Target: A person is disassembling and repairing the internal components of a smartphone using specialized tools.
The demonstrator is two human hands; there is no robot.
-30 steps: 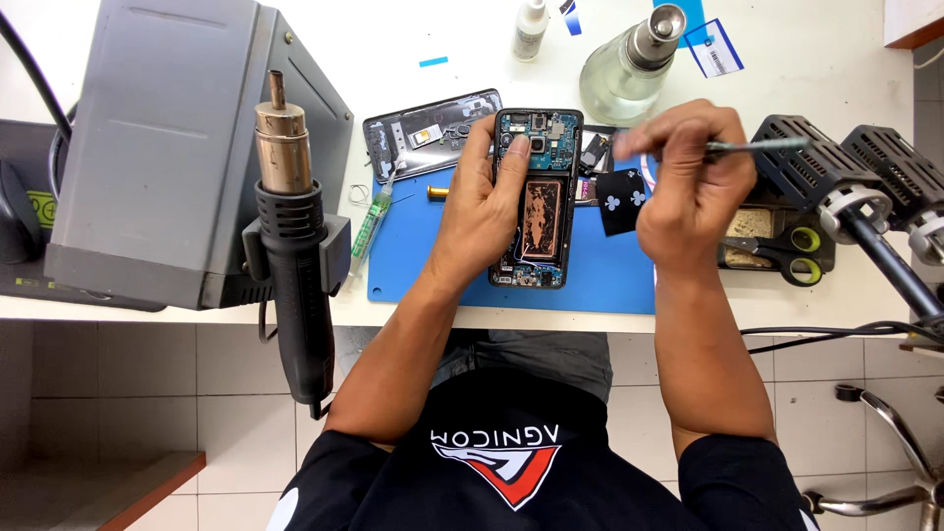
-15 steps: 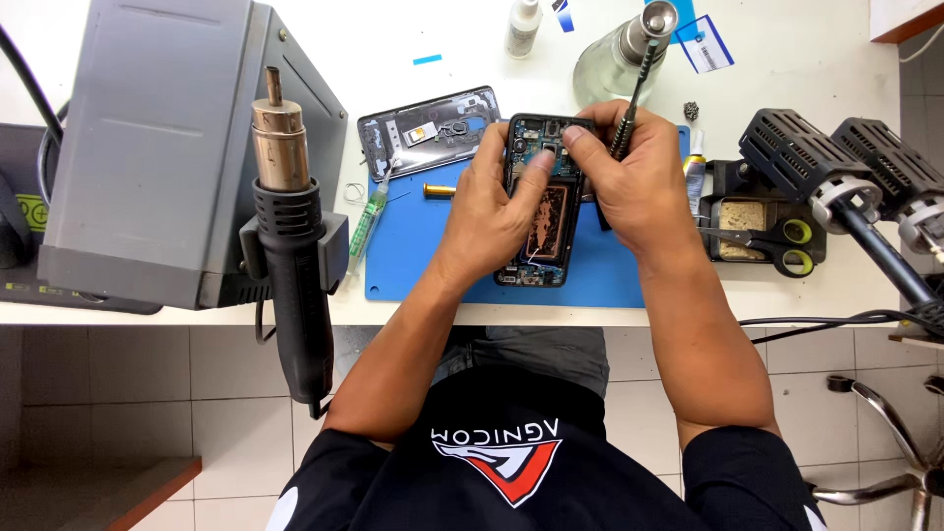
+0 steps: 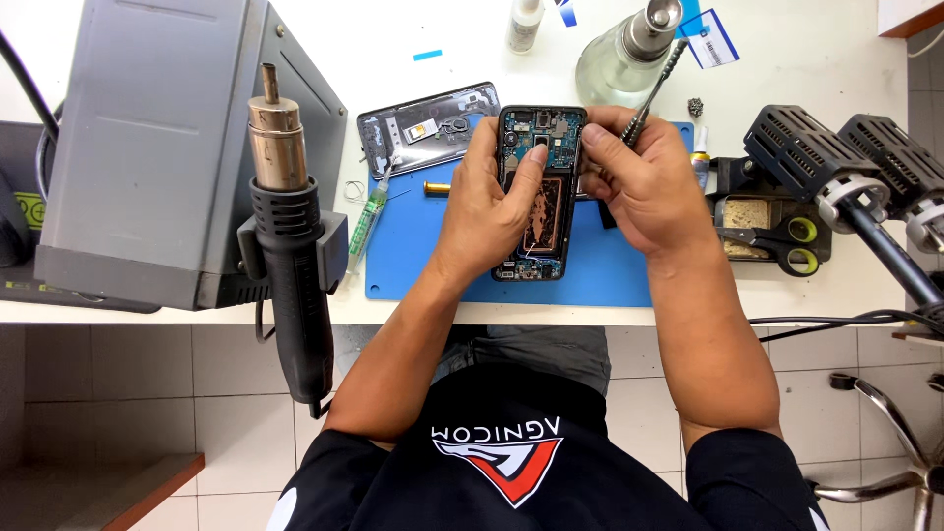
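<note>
An opened smartphone [image 3: 539, 192] with its circuit board exposed lies upright on a blue work mat [image 3: 423, 246]. My left hand [image 3: 487, 202] rests on the phone's left side, thumb pressed on the board near the top. My right hand [image 3: 639, 182] sits at the phone's right edge and grips a slim metal screwdriver [image 3: 654, 84], whose shaft points up and away. The phone's removed back cover [image 3: 428, 128] lies at the mat's upper left corner.
A grey hot-air station [image 3: 167, 147] with its black handpiece [image 3: 290, 256] stands at the left. A clear bottle [image 3: 624, 59], small white bottle [image 3: 524, 22], syringe [image 3: 369, 216], brass part [image 3: 437, 186], scissors [image 3: 777, 246] and two black fan units [image 3: 836, 167] surround the mat.
My right hand has come from the right of the phone to its upper right edge, and the screwdriver has swung from pointing sideways to pointing upward. My left hand stays on the phone.
</note>
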